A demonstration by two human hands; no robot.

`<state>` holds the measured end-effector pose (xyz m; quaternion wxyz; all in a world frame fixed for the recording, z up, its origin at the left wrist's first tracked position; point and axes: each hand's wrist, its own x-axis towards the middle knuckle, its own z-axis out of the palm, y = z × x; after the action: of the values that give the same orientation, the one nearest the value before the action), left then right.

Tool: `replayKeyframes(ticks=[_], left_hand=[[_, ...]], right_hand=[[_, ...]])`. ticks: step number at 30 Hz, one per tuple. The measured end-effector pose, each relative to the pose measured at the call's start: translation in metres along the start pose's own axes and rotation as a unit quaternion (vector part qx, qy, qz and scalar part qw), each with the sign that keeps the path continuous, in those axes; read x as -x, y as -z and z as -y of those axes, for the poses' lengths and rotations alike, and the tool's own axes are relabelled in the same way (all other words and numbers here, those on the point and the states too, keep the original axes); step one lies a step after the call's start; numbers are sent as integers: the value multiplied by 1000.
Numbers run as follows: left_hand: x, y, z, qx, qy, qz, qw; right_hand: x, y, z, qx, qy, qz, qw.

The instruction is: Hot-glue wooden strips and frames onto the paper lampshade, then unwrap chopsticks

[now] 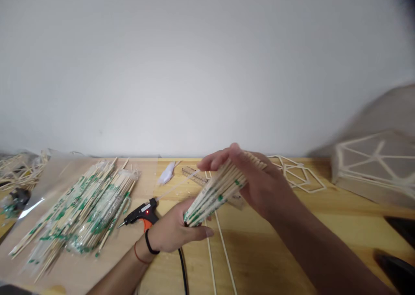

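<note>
A bundle of wrapped wooden sticks (215, 195), in white and green printed sleeves, is held at a slant above the table. My left hand (177, 228) wraps round its lower end, with the thumb along the near side. Around the upper end is my right hand (251, 178), its thumb on top and its fingers reaching past the far side. Just left of my left hand lies a black and orange glue gun (142, 214) with a red light on.
More wrapped sticks (87, 208) lie on a clear sheet (68, 169) at left. Two long thin sticks (223, 243) are on the wooden table (275, 252). A ruler (193, 175), a flat stick frame (301, 176) and a larger covered frame (376, 165) stand farther back.
</note>
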<state>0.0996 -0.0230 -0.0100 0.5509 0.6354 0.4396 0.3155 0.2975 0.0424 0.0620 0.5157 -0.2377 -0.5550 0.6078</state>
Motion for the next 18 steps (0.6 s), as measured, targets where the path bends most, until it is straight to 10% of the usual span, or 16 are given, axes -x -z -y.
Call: replayKeyframes(ticks=[18], left_hand=[[-1, 13, 2, -125, -29, -5, 992]], right_hand=[[-5, 62, 63, -107, 89, -216, 966]])
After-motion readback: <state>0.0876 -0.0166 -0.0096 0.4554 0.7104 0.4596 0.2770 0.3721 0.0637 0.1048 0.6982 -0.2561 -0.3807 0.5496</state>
